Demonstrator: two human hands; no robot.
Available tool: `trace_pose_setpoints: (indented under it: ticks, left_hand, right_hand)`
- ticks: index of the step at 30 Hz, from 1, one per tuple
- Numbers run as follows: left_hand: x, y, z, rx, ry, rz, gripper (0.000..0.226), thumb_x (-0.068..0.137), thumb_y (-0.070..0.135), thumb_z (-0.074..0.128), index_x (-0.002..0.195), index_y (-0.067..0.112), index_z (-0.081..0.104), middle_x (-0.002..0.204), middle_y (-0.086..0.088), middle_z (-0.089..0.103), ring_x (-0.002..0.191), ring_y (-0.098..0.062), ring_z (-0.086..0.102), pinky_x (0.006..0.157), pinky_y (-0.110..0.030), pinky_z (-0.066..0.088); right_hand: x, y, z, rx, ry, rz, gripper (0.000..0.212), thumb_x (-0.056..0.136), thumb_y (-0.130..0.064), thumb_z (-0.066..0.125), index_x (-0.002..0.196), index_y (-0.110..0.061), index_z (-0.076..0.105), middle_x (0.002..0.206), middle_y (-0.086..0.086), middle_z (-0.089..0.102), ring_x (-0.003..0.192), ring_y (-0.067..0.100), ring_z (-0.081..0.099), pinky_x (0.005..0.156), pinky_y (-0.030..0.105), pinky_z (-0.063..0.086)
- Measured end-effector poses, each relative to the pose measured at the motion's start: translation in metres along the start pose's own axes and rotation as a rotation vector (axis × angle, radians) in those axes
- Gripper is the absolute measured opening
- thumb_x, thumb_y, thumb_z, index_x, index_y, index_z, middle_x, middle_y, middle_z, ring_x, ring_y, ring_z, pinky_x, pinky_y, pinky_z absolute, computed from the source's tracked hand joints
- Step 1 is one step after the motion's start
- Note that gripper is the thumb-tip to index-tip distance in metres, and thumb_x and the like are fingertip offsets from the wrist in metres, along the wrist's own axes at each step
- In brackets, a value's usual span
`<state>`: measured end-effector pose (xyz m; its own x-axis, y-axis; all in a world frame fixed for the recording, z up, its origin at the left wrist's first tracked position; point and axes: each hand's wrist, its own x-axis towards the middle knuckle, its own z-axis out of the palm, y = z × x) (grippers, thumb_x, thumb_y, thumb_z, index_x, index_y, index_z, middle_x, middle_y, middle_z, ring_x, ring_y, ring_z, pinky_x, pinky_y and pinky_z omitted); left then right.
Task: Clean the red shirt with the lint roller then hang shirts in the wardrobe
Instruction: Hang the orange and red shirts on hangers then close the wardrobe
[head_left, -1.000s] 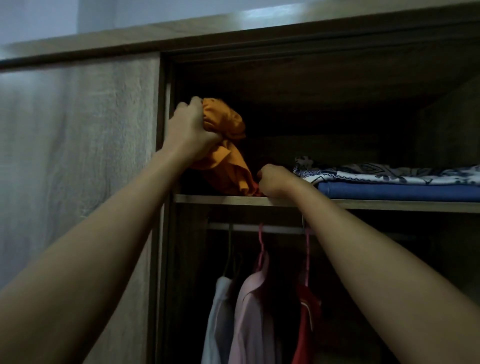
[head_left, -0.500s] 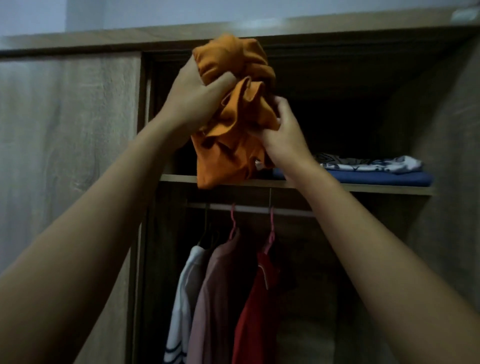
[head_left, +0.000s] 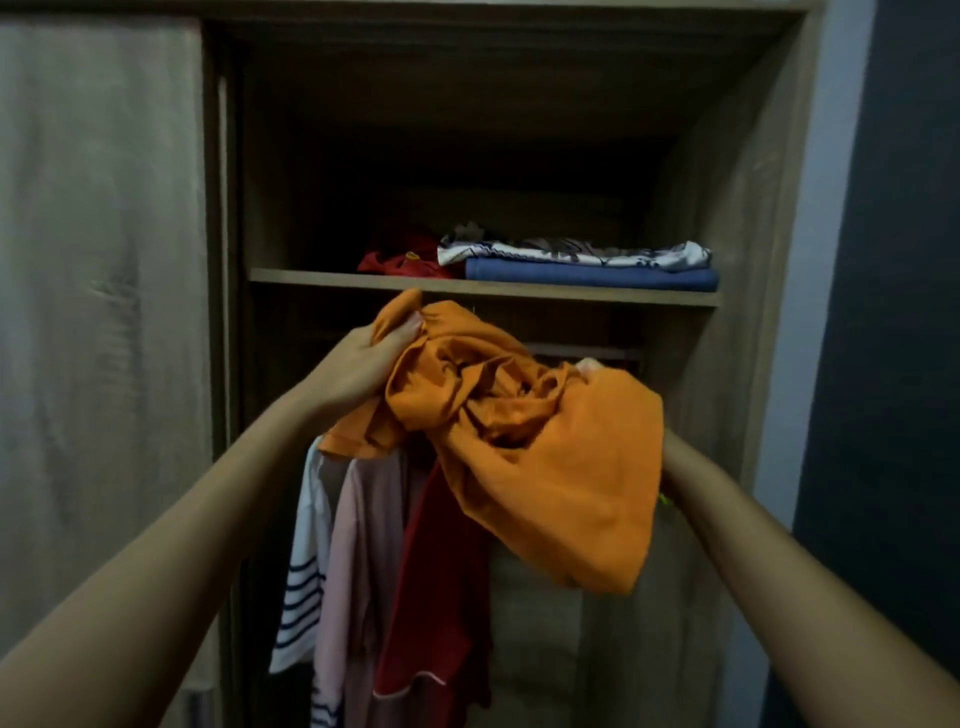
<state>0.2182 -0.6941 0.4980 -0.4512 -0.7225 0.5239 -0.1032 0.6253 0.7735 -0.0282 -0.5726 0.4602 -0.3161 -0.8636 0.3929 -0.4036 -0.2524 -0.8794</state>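
Wardrobe — orange shirt w/ hands

Crumpled orange cloth shirt, matt n soft-looking, creased right where the left hand fingers bunch it. Grey-brown wood-grain wardrobe w/ matt laminate-looking finish, same on its shelf board above the fingertips. Folded blue cloth up there looks smooth, matt.

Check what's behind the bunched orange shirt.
Behind the orange shirt: tops of the red, pink and striped hanging shirts. Their hangers, most of the rail and the right hand are covered.
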Motion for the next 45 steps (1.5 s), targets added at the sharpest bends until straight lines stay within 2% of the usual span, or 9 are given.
trace_pose_setpoints:
  ticks: [8, 14, 18, 22, 27, 30, 34, 41, 45]
  left_hand:
    - [-0.011, -0.035, 0.037, -0.029, -0.245, 0.005, 0.015, 0.098, 0.028, 0.048, 0.109, 0.035, 0.055, 0.101, 0.006, 0.057, 0.092, -0.007, 0.055, 0.083, -0.022, 0.043]
    - [-0.013, -0.051, 0.063, -0.037, -0.331, -0.007, 0.029, 0.1, 0.028, 0.045, 0.128, 0.037, 0.045, 0.103, 0.021, 0.052, 0.086, 0.023, 0.052, 0.075, 0.004, 0.039]
    - [-0.01, -0.065, 0.073, -0.053, -0.38, -0.071, 0.04, 0.098, 0.033, 0.046, 0.138, 0.033, 0.044, 0.127, 0.008, 0.053, 0.118, -0.008, 0.051, 0.107, -0.029, 0.038]
    - [-0.006, -0.077, 0.077, -0.105, -0.317, -0.165, 0.039, 0.099, 0.03, 0.044, 0.139, 0.033, 0.041, 0.11, 0.013, 0.055, 0.1, -0.004, 0.052, 0.087, -0.022, 0.041]
    - [0.001, -0.095, 0.079, -0.155, -0.276, -0.252, 0.041, 0.099, 0.027, 0.045, 0.14, 0.022, 0.043, 0.12, 0.006, 0.056, 0.11, -0.011, 0.053, 0.102, -0.029, 0.038]
    - [-0.001, -0.1, 0.077, -0.221, -0.276, -0.272, 0.036, 0.098, 0.026, 0.047, 0.133, 0.022, 0.05, 0.115, 0.005, 0.062, 0.105, -0.011, 0.057, 0.1, -0.03, 0.041]
    - [0.004, -0.106, 0.062, -0.173, -0.262, -0.29, 0.034, 0.088, 0.032, 0.054, 0.119, 0.023, 0.063, 0.102, 0.001, 0.069, 0.106, -0.019, 0.061, 0.105, -0.036, 0.042]
    - [0.003, -0.103, 0.037, 0.007, -0.386, -0.149, 0.041, 0.088, 0.066, 0.045, 0.08, 0.031, 0.066, 0.081, 0.008, 0.069, 0.086, -0.01, 0.064, 0.092, -0.032, 0.048]
    - [0.005, -0.102, 0.026, 0.073, -0.401, -0.087, 0.04, 0.084, 0.069, 0.049, 0.084, 0.033, 0.066, 0.078, 0.01, 0.068, 0.082, -0.009, 0.066, 0.087, -0.031, 0.05]
  right_hand:
    - [-0.021, 0.067, 0.005, -0.51, -0.333, -0.017, 0.022, 0.076, -0.008, 0.066, 0.081, -0.023, 0.051, 0.081, -0.011, 0.055, 0.068, -0.006, 0.046, 0.066, 0.018, 0.042]
    - [-0.016, 0.07, 0.033, -0.305, -0.31, 0.129, 0.06, 0.069, -0.014, 0.063, 0.122, -0.032, 0.043, 0.114, 0.0, 0.056, 0.083, 0.007, 0.058, 0.07, 0.026, 0.051]
    - [-0.015, 0.07, 0.052, -0.19, -0.381, 0.102, 0.089, 0.082, -0.025, 0.072, 0.148, -0.04, 0.014, 0.136, -0.013, 0.04, 0.11, -0.01, 0.047, 0.084, 0.008, 0.044]
    - [-0.019, 0.083, 0.066, -0.18, -0.35, 0.047, 0.102, 0.07, -0.054, 0.076, 0.148, -0.044, 0.011, 0.153, -0.012, 0.026, 0.134, 0.003, 0.035, 0.106, 0.023, 0.036]
    - [-0.037, 0.094, 0.087, -0.106, -0.11, -0.12, 0.083, 0.066, -0.064, 0.066, 0.139, -0.049, 0.031, 0.14, -0.016, 0.043, 0.127, 0.002, 0.045, 0.102, 0.027, 0.043]
    - [-0.037, 0.096, 0.1, -0.197, -0.069, -0.224, 0.066, 0.076, -0.048, 0.071, 0.135, -0.042, 0.041, 0.13, -0.023, 0.051, 0.12, -0.007, 0.049, 0.096, 0.012, 0.042]
    - [-0.02, 0.1, 0.096, -0.204, 0.036, -0.203, 0.018, 0.096, -0.027, 0.054, 0.108, -0.031, 0.066, 0.099, -0.013, 0.069, 0.094, 0.002, 0.064, 0.078, 0.023, 0.05]
    - [-0.005, 0.081, 0.091, -0.139, -0.028, -0.134, 0.028, 0.096, -0.04, 0.048, 0.1, -0.025, 0.072, 0.087, -0.007, 0.072, 0.08, 0.003, 0.064, 0.074, 0.024, 0.048]
    - [0.002, 0.066, 0.09, -0.108, -0.008, -0.117, 0.026, 0.098, -0.033, 0.047, 0.093, -0.034, 0.073, 0.083, -0.013, 0.073, 0.076, -0.004, 0.062, 0.069, 0.017, 0.047]
